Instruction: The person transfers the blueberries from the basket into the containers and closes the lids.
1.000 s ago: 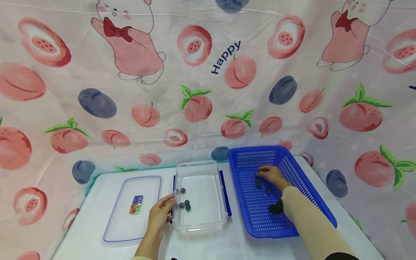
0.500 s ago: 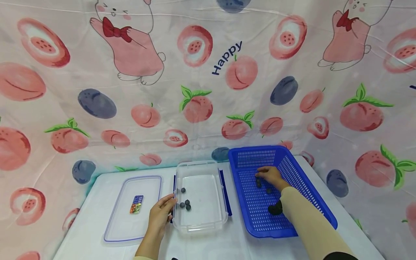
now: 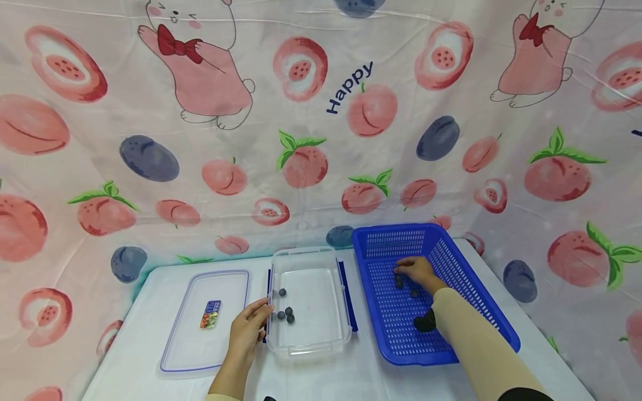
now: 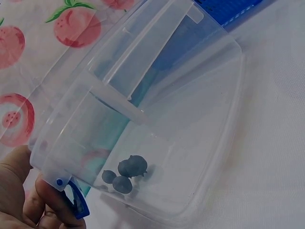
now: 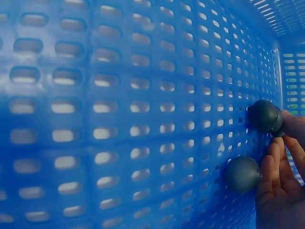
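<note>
White counter (image 3: 137, 334): clear box (image 3: 308, 350) at 6 o'clock, gripped by left hand (image 3: 246, 329); blue basket (image 3: 391, 312) at 4 o'clock, berry (image 5: 265, 116) inside touched by right hand (image 3: 420, 271), pinch unclear.

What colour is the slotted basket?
The basket is blue, seen best in the head view.

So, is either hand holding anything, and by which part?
Left hand: the box, by its left side. Right hand: at a berry; whether held, I cannot tell.

A pale pink backdrop (image 3: 331, 139) printed with peaches (image 3: 372, 111) and cartoon animals (image 3: 213, 83) rises behind a white-covered table (image 3: 321, 381).
</note>
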Available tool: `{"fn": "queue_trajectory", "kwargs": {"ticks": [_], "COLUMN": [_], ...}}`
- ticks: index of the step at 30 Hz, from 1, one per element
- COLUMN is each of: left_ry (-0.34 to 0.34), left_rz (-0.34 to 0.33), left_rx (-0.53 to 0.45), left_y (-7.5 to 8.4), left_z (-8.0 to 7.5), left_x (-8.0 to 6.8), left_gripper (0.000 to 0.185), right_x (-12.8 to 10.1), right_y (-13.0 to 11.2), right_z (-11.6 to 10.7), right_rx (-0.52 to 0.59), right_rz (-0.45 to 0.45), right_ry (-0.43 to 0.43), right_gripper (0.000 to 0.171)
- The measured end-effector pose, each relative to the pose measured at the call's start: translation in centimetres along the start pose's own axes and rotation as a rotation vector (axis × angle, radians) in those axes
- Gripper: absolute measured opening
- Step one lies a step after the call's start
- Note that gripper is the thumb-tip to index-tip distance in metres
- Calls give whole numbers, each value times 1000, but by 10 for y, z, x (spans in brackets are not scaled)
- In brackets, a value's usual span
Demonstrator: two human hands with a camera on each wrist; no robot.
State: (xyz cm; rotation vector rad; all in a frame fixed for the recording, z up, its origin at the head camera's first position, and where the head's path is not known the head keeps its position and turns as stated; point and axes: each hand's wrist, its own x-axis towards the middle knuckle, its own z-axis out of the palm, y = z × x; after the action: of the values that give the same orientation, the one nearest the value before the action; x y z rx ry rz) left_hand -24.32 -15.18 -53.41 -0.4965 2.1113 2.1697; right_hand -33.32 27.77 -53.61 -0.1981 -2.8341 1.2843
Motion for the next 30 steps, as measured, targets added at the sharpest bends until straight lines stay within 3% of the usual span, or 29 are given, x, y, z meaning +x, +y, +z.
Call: {"fn": "queue_trajectory", "kwargs": {"ticks": [30], "left_ry": [-9], "left_rz": [2], "left_rx": [-3], "left_y": [0], "left_z": [-3], "left_x": [-3], "left_gripper": [49], "right_x": [-5], "right_y": [5], "right_z": [0], "right_rx": [69], "right_rz": [46], "right_ry": [10], "right_gripper": [30]}}
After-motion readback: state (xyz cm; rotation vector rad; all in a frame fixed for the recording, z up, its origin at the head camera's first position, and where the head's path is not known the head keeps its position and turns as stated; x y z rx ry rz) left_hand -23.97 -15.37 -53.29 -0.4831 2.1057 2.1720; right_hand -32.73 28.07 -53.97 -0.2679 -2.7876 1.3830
